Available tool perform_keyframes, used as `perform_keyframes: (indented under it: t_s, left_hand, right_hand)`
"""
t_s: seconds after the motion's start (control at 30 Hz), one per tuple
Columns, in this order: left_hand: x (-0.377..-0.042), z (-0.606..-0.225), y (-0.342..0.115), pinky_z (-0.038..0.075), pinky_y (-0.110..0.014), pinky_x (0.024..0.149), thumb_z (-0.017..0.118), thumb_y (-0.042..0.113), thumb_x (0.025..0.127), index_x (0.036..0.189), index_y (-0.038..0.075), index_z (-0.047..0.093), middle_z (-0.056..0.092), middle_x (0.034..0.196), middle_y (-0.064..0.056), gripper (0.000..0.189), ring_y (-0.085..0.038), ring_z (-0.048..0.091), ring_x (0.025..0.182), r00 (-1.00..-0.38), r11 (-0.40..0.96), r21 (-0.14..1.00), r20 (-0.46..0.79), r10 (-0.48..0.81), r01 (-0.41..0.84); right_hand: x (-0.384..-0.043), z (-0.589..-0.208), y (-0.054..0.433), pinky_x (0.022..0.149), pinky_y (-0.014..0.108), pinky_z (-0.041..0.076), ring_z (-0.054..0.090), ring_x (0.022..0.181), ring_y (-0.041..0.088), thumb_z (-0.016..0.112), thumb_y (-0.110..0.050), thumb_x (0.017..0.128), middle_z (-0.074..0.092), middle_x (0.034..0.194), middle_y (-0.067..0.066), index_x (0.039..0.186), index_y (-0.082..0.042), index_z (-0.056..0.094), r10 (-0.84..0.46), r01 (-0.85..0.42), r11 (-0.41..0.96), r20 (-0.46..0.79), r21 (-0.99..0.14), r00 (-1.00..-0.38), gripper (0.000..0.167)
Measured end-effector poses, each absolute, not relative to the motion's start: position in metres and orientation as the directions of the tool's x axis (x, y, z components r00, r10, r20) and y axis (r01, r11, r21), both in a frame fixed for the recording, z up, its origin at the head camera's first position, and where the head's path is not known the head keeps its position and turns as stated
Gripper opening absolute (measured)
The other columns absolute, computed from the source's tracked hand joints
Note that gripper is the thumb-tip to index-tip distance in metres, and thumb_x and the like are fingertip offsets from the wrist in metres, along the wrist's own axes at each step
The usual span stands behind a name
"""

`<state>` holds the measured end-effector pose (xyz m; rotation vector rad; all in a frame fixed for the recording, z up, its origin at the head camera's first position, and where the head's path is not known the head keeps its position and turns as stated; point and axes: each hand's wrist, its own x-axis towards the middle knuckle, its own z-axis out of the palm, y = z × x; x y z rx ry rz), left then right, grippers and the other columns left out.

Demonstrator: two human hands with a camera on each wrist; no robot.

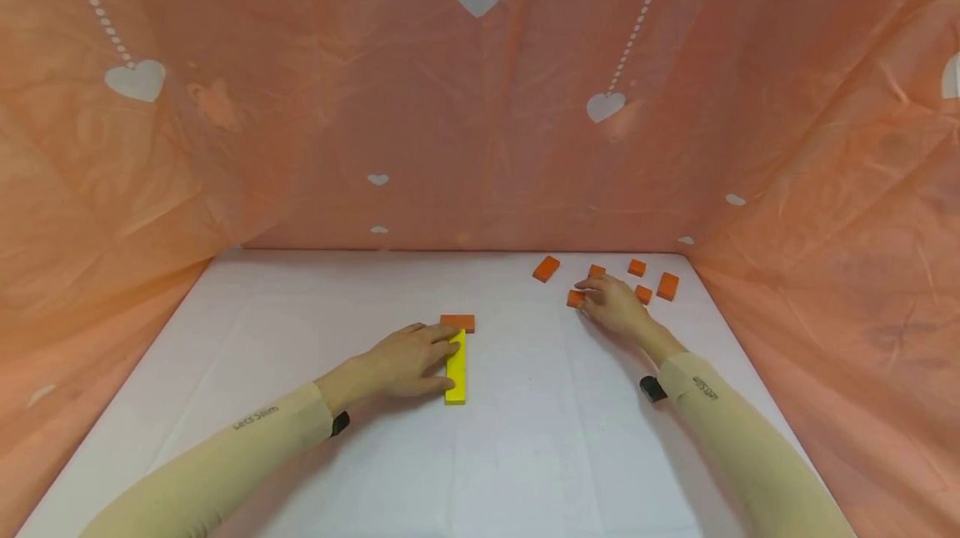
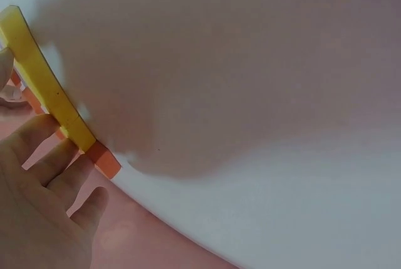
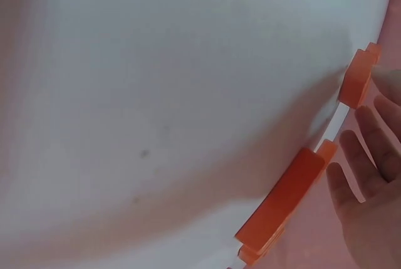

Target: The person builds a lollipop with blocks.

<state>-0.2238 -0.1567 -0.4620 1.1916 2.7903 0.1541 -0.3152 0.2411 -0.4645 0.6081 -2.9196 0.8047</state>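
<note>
My left hand (image 1: 408, 359) rests beside a long yellow block (image 1: 456, 375), its spread fingertips touching the block's left side and top edge. An orange block (image 1: 457, 322) lies crosswise against the yellow block's far end; in the left wrist view this orange block (image 2: 105, 159) shows just past the fingertips. Over at the far right, my right hand (image 1: 617, 309) reaches to a small orange block (image 1: 574, 299) lying flat. Its fingers look loose, and a fingertip meets the block's right end. In the right wrist view, the thumb overlaps an orange block (image 3: 356, 81).
Around the right hand lie more orange blocks: one tilted block (image 1: 547, 269), a partly hidden one (image 1: 597, 270), and others (image 1: 637, 268) further right, including a larger one (image 1: 667, 286). Orange curtains (image 1: 480, 146) with white hearts enclose the white table (image 1: 540, 455).
</note>
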Motion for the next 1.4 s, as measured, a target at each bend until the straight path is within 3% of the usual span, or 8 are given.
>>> perform_keyframes:
  t_s: [0.43,0.87,1.2,1.4]
  left_hand:
    - [-0.222,-0.461,-0.158,0.038,-0.051,0.120,0.068,0.049,0.099,0.146,0.007,0.060,0.047,0.159,-0.013,0.064,-0.030,0.046,0.146,-0.694,0.696,0.139,-0.066,0.717,0.705]
    - [-0.221,-0.459,-0.156,0.037,-0.050,0.120,0.067,0.050,0.099,0.147,0.008,0.059,0.046,0.160,-0.012,0.065,-0.030,0.046,0.145,-0.705,0.709,0.138,-0.085,0.704,0.692]
    - [-0.220,-0.460,-0.157,0.037,-0.051,0.120,0.068,0.049,0.098,0.147,0.008,0.059,0.047,0.159,-0.012,0.064,-0.030,0.046,0.145,-0.705,0.708,0.136,-0.076,0.705,0.693]
    - [-0.221,-0.460,-0.157,0.037,-0.051,0.120,0.066,0.051,0.099,0.148,0.009,0.059,0.046,0.160,-0.011,0.065,-0.030,0.045,0.145,-0.706,0.709,0.128,-0.082,0.704,0.693]
  right_hand:
    - [-0.314,-0.465,0.239,0.110,0.062,0.044,0.060,0.124,0.046,0.073,-0.006,0.095,0.069,0.128,0.024,0.127,0.003,0.070,-0.393,-0.395,0.805,0.100,-0.443,-0.914,0.034]
    - [-0.314,-0.465,0.233,0.106,0.061,0.048,0.063,0.120,0.044,0.074,-0.004,0.094,0.071,0.123,0.022,0.124,0.002,0.072,-0.397,-0.417,0.771,0.150,-0.481,-0.906,0.031]
    - [-0.318,-0.451,0.193,0.110,0.057,0.046,0.060,0.125,0.038,0.071,-0.009,0.095,0.069,0.128,0.017,0.127,-0.002,0.072,-0.404,-0.427,0.718,0.170,-0.549,-0.899,0.033]
    - [-0.321,-0.447,0.164,0.107,0.056,0.049,0.063,0.123,0.037,0.073,-0.005,0.094,0.072,0.125,0.015,0.127,-0.002,0.073,-0.459,-0.490,0.682,0.204,-0.543,-0.865,0.033]
